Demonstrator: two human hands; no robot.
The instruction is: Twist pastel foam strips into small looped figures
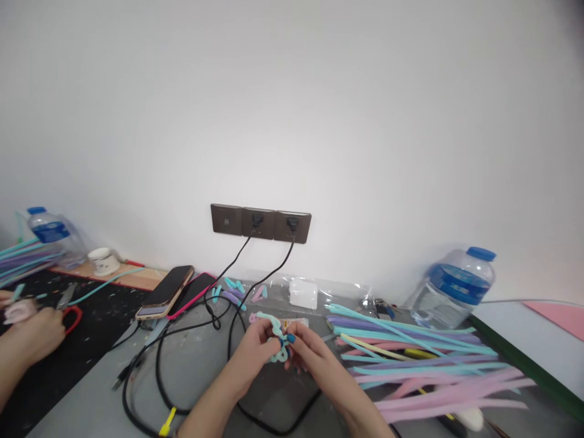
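Note:
A small curled pipe-cleaner piece [275,328], mint green with a pink curl at its upper left end, is held up between my two hands over the grey table. My left hand [254,351] grips its left side, thumb and fingers closed. From the right, my right hand [314,354] pinches the piece near its middle with thumb and forefinger. Fingers cover part of the loops. Behind the hands lie short cut pipe-cleaner bits [233,294] in blue, purple and pink. To the right is a spread of long fuzzy pipe cleaners [420,365] in aqua, purple, yellow and pink.
Black cables [230,331] loop across the table from the wall sockets [261,224]. Two phones [170,289] lie at left. A large water bottle [456,289] stands back right. At far left, another person's hand [45,331] is by red-handled scissors [70,316].

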